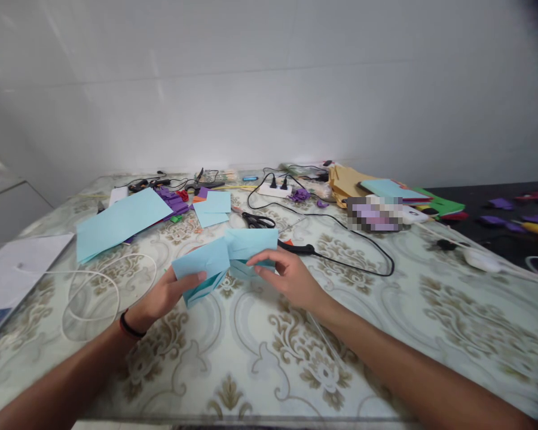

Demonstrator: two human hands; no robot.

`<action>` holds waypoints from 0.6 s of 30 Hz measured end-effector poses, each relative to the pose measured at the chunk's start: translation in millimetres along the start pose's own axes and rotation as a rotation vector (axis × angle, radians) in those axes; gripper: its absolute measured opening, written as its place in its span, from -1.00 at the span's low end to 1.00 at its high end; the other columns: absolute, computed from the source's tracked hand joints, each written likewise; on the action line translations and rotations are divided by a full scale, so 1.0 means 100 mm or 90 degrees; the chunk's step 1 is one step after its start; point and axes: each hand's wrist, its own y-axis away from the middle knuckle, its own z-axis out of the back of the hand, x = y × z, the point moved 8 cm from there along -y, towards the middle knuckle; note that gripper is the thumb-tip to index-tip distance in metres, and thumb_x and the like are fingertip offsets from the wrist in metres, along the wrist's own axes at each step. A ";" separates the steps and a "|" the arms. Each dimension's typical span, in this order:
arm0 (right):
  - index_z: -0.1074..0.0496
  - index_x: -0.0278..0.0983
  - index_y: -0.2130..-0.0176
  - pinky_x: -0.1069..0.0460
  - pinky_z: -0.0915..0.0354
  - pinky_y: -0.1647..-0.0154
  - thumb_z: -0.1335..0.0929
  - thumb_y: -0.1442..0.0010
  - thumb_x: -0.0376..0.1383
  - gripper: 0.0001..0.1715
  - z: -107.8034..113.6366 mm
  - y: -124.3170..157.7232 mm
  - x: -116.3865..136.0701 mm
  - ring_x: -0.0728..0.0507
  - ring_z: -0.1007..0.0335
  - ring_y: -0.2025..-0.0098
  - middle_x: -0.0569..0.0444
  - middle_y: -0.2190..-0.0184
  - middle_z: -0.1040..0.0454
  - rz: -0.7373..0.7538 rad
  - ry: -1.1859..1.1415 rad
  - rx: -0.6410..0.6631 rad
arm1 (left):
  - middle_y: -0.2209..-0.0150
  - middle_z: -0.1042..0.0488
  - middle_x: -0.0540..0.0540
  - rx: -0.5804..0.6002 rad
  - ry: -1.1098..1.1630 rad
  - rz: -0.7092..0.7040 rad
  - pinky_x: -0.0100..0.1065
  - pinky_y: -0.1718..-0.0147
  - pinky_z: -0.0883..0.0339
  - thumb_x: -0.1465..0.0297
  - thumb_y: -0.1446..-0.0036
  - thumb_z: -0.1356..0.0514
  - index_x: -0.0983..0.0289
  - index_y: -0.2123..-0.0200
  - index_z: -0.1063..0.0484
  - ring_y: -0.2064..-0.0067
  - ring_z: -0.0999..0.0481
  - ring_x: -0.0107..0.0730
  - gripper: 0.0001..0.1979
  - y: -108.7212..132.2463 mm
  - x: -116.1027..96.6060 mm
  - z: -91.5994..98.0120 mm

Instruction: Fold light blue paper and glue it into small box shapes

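Note:
A folded light blue paper piece (204, 260) with open layers is held up over the table. My left hand (164, 292) grips its left part, the thumb lying on top and the other fingers hidden beneath. The paper's right part (251, 240) rises beside it, with a fold hanging below. My right hand (289, 275) is at that right part, thumb and fingers around its lower edge; whether they pinch the paper is hard to tell. Black-handled scissors (259, 221) lie just behind the paper. A black tool with a cord (298, 248) lies behind my right hand.
Large blue sheets (125, 221) and purple scraps (173, 202) lie at the back left, small blue squares (213, 209) beside them. A white power strip (275, 189) stands near the wall. White cable (116, 298) loops at the left; a stack of colored paper (394, 190) is at the right.

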 end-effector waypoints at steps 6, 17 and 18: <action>-0.64 -0.19 0.32 -0.05 -0.25 0.21 -0.46 -0.17 -0.18 -0.85 0.06 -0.03 -0.09 -0.17 -0.40 0.27 0.05 0.33 -0.58 -0.020 -0.083 -0.026 | 0.16 -0.64 0.15 -0.019 0.065 -0.017 -0.26 0.24 -0.49 0.08 -0.11 -0.36 0.26 -0.13 -0.55 0.22 -0.59 -0.14 -0.42 -0.03 -0.15 -0.01; 0.04 -0.02 -0.47 -0.09 -0.37 -0.14 -0.57 -0.09 -0.23 0.19 0.15 -0.06 0.00 -0.24 -0.38 -0.18 -0.06 -0.23 -0.34 -0.017 -0.241 -0.050 | 0.43 -0.49 0.02 -0.149 0.046 -0.044 -0.43 0.48 -0.33 -0.03 -0.13 -0.37 0.27 0.15 -0.57 0.44 -0.43 -0.36 -0.52 -0.11 -0.19 0.22; 0.02 -0.03 -0.47 -0.11 -0.38 -0.13 -0.56 -0.11 -0.20 0.16 0.14 -0.05 -0.01 -0.23 -0.40 -0.13 -0.06 -0.20 -0.37 -0.030 -0.244 -0.049 | 0.45 -0.48 0.02 -0.151 0.033 -0.041 -0.42 0.49 -0.32 -0.02 -0.14 -0.37 0.27 0.19 -0.57 0.45 -0.42 -0.35 -0.55 -0.11 -0.17 0.22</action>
